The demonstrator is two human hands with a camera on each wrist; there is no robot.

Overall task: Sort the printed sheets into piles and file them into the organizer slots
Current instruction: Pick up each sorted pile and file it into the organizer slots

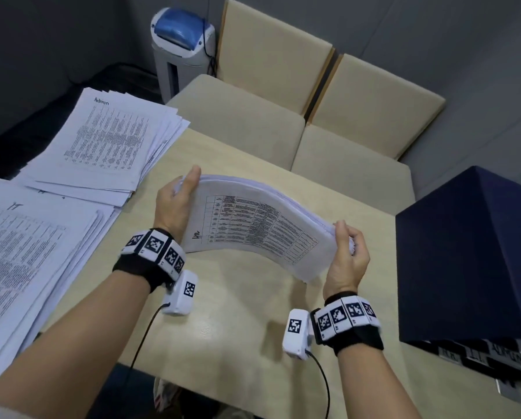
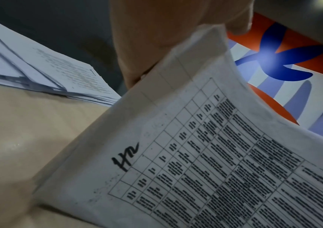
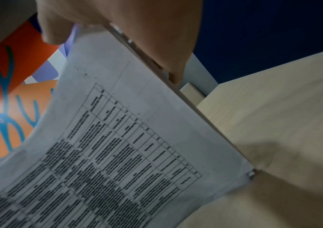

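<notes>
A thick stack of printed sheets (image 1: 253, 225), its top page a table with a handwritten mark, is held bowed upward above the table. My left hand (image 1: 177, 201) grips its left end, thumb on top. My right hand (image 1: 348, 246) pinches its right end. The wrist views show the same stack (image 2: 205, 154) (image 3: 117, 146) from below, with my left hand (image 2: 156, 38) and my right hand (image 3: 127, 30) over its edges. A dark blue organizer (image 1: 470, 261) with labelled slots stands at the right. Two piles lie at the left: one marked "Admin" (image 1: 102, 140), one marked "IT" (image 1: 20, 252).
The beige table (image 1: 241, 322) lies bare under my hands. Two beige chairs (image 1: 283, 95) stand beyond the table's far edge, a paper shredder (image 1: 182, 46) behind them. Cables run from both wrist cameras.
</notes>
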